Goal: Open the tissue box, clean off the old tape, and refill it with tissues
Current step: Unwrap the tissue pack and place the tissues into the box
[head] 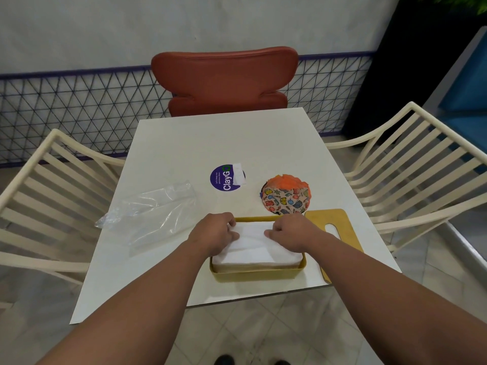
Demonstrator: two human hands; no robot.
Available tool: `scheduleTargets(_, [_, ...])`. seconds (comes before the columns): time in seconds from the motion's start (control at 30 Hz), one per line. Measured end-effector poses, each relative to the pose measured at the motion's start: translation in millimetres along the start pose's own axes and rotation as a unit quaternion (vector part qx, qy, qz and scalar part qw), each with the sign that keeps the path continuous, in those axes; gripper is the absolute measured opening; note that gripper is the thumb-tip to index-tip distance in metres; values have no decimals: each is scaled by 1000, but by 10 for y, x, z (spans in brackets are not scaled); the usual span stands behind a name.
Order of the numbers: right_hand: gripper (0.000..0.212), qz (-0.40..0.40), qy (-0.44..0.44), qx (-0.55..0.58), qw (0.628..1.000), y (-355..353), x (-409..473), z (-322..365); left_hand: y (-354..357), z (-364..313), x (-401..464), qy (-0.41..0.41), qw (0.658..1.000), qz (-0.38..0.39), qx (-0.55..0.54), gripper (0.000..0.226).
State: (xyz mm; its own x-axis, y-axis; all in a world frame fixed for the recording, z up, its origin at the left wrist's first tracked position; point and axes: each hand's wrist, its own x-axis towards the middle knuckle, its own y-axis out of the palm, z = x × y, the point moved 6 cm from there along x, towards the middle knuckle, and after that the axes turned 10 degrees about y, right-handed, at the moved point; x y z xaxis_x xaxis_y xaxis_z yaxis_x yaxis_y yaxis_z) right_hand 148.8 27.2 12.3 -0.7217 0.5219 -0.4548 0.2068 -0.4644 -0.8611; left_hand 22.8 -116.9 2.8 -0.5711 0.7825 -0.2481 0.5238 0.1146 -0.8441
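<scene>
Pressing tissues [259, 248] into an open yellow box [257, 273] near the tabletop's [263, 143] front edge.
Left hand [214, 234] and right hand [290, 233] rest apart, fingers bent onto the white stack filling the box; lid [333, 219] lies just right.

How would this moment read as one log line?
step: refill | left hand, right hand: pressing tissues into box | lid: off, beside box
</scene>
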Motion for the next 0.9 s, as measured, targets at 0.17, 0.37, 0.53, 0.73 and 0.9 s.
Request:
scheduleTargets(0.17, [25,-9,24,-16,1000,17,29,-25,-23,-34,14,12,1000,-13,10,28])
scheduleTargets(0.37, [21,-51,29,-1,998,40,-15,-10,-130,-206,-3,99,988,-70,94,20])
scheduleTargets(0.53, [17,-65,31,-16,997,79,-10,-12,54,-301,-12,184,970,29,157,21])
scheduleTargets(0.73, [24,-102,43,-12,994,65,-44,-34,17,-391,-10,223,954,17,200,28])
scheduleTargets(0.9, [26,-211,47,91,972,-155,-150,-109,-61,-516,24,247,946,24,208,39])
